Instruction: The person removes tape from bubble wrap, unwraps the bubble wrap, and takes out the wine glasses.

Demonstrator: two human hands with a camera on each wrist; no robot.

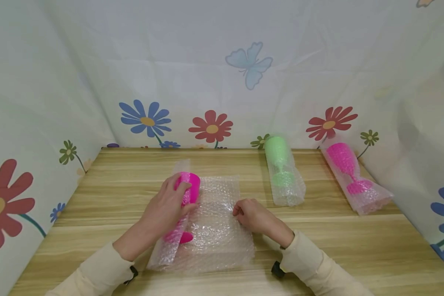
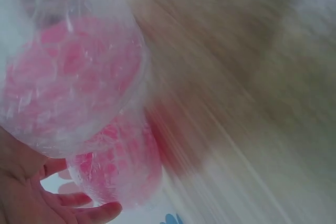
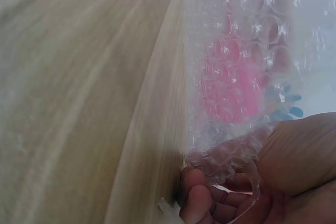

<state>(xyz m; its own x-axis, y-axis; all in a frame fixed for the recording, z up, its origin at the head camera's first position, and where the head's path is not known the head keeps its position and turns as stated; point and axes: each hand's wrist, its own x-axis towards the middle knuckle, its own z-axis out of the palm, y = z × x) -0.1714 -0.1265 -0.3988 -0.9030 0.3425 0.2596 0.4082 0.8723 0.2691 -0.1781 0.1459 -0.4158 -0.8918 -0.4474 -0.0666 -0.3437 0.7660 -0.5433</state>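
Note:
A bright pink goblet (image 1: 195, 187) lies along the left part of a bubble wrap sheet (image 1: 218, 234), its cup toward the back and its foot toward the front. The sheet's left edge is folded over it. My left hand (image 1: 161, 211) grips the cup through this fold, thumb on the right side. In the left wrist view the wrapped foot (image 2: 79, 77) is nearest, with the fingers beyond it around the cup. My right hand (image 1: 255, 216) pinches the sheet's right edge; the right wrist view shows the wrap (image 3: 231, 153) lifted between thumb and fingers.
A green goblet (image 1: 277, 152) in bubble wrap lies at the back right of the wooden table (image 1: 107, 185). Farther right, a second pink goblet (image 1: 342, 158) lies wrapped at a slant. A flower-printed cloth (image 1: 192, 82) encloses the table's back and sides.

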